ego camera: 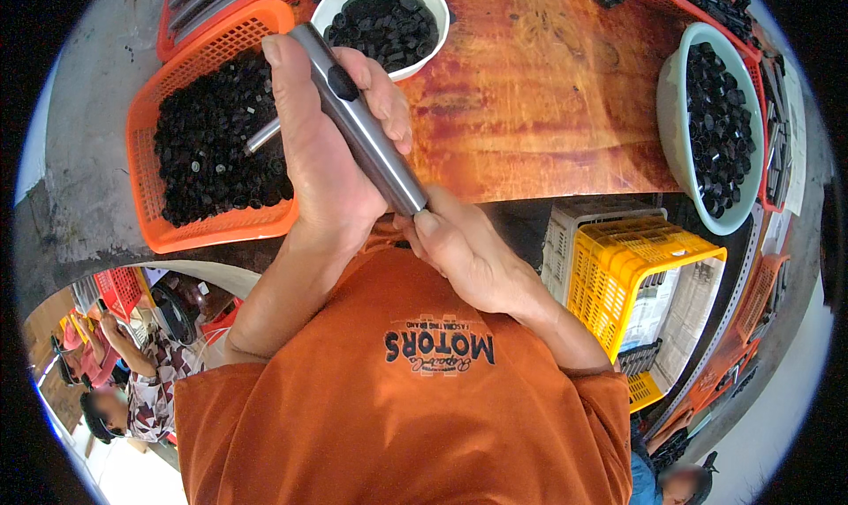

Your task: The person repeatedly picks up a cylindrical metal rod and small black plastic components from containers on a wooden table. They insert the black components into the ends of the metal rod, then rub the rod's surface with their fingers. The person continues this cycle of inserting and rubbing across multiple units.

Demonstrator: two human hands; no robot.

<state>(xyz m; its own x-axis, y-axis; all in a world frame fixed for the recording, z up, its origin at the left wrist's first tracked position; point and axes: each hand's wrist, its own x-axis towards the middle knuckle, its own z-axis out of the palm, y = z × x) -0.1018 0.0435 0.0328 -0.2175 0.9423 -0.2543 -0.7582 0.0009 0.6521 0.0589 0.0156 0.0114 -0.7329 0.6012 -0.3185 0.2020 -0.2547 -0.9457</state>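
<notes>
My left hand [318, 141] is wrapped around a smooth grey metal tube [381, 147], thumb on one side and fingers on the other. The tube lies slanted above my lap, with a black oval plastic piece [342, 83] set in its side. Behind the left palm a thin metal rod [264, 136] sticks out; how it is held is hidden. My right hand [474, 257] grips at the tube's near end, its thumb against the rim. Whatever its curled fingers hold there is hidden.
Small black plastic parts fill an orange basket [136, 167], a white bowl [434, 2] and a pale blue basin [672, 108] around the wooden tabletop [530, 108]. Metal tubes lie in a red basket [165, 15]. Yellow crates [599, 286] stand below on the right. Other people sit nearby.
</notes>
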